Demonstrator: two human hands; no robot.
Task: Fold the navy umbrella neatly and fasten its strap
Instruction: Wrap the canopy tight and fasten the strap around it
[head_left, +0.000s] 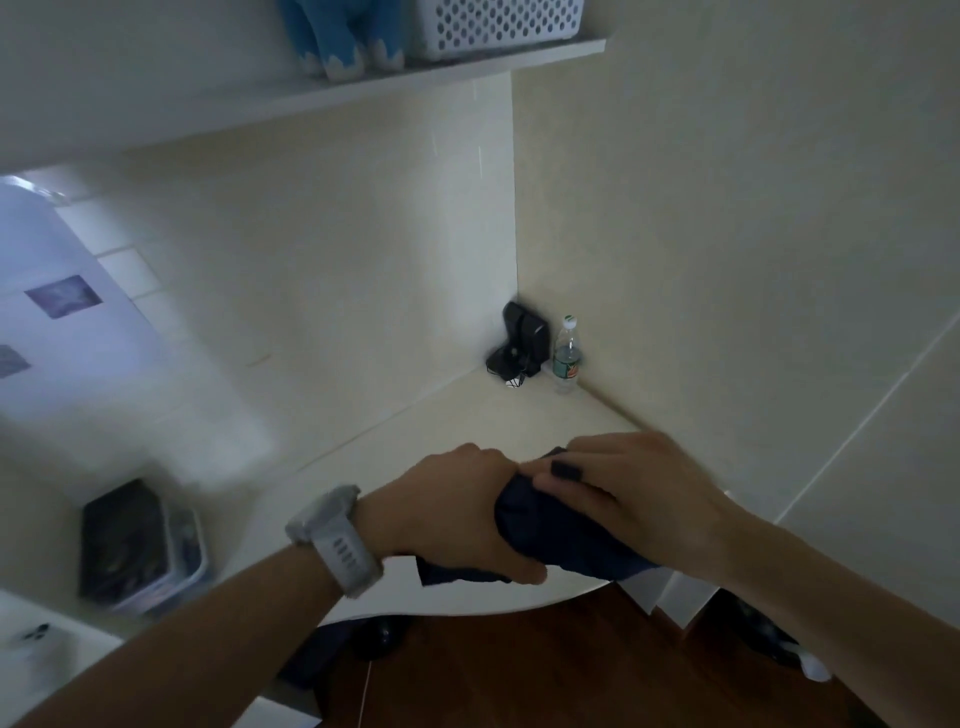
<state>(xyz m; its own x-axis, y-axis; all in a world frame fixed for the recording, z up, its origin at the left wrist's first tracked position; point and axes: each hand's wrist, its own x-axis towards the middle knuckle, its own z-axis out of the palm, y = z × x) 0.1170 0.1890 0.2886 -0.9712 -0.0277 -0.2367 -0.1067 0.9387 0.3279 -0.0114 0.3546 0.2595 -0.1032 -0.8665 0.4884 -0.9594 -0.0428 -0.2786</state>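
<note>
The navy umbrella (550, 530) is gripped by both hands, left hand (457, 514) and right hand (634, 493), over the bench (467, 415) edge, well apart from the water bottle (566, 356).

**Lighting and image quality**

Dim indoor scene. Cool bluish light enters at the left edge; the walls (322, 249) read pale cream. Motion blur smears the tray (140, 545) at lower left. Wide-angle distortion bends the shelf (363, 88) and wall seams.

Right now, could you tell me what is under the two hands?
The bundled navy umbrella lies under the left hand and right hand, above the desk edge. Its strap and handle are covered, so I cannot see them.
</note>
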